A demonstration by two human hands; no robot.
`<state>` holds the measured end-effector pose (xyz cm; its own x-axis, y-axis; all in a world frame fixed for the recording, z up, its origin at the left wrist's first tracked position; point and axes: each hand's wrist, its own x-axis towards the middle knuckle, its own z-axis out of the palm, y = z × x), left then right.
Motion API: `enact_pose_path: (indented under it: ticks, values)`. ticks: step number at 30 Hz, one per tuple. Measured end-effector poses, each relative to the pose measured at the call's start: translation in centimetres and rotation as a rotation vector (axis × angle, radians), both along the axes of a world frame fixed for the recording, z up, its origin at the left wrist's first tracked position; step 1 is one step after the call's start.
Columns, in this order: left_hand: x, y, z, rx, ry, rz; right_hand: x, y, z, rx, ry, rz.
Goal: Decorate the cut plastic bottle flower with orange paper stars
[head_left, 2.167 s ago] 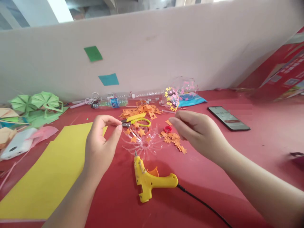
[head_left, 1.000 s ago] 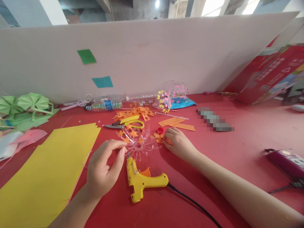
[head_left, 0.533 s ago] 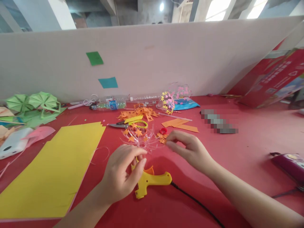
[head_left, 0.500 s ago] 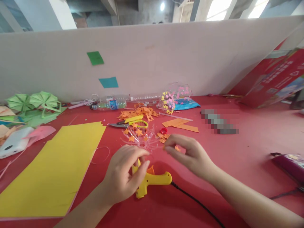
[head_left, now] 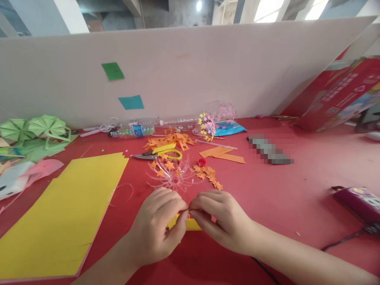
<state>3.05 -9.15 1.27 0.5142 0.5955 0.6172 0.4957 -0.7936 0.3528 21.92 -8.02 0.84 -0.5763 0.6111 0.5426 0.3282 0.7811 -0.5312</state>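
Observation:
My left hand and my right hand meet near the front middle of the table, thumbs and index fingers pinched tip to tip. Between the fingertips is a small orange paper piece, seen edge-on, its shape mostly hidden. Under the hands lies a yellow hot glue gun, largely covered by them. Just beyond sits a clear plastic piece cut into curling strips, with several orange stars on it. To its right is a pile of small orange paper stars beside a red bottle cap.
Yellow paper sheets lie at left. Scissors, orange scraps, orange strips and a plastic bottle lie farther back. A star-covered clear piece stands near the white partition. A purple device is at right.
My right hand has come left and nearer from beside the star pile, bringing an orange bit to my left hand. My left fingers, apart before, are now pinched. The view has shifted slightly.

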Motion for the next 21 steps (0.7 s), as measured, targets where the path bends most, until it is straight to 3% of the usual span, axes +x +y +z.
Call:
enact_pose_path:
  ticks: [10,18,21]
  values:
    - [-0.7,-0.1,0.4,-0.021,-0.07,0.036,0.1,-0.4,0.3,0.029,-0.021,0.013]
    - [-3.3,1.9,0.6,-0.183,-0.459,0.455,0.0,-0.2,0.0,0.124,-0.619,0.049]
    - [-3.3,2.2,0.6,-0.232,-0.434,0.488,-0.4,-0.5,-0.8,0.165,-0.69,0.037]
